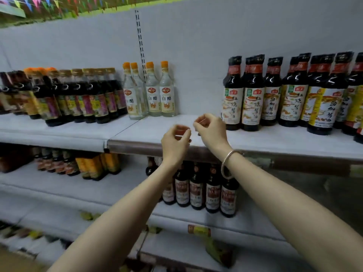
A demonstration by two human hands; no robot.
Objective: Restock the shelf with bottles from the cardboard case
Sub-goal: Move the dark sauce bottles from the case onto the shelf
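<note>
Four clear vinegar bottles (151,89) stand at the back of the shelf (137,132), with dark soy bottles (253,93) grouped to their right; the bare gap between looks like your restocking spot. Your left hand (174,142) and right hand (212,130) hover over that gap, fingers loosely curled and holding nothing. No cardboard case is in view, so you would probably reach back for it next.
</note>
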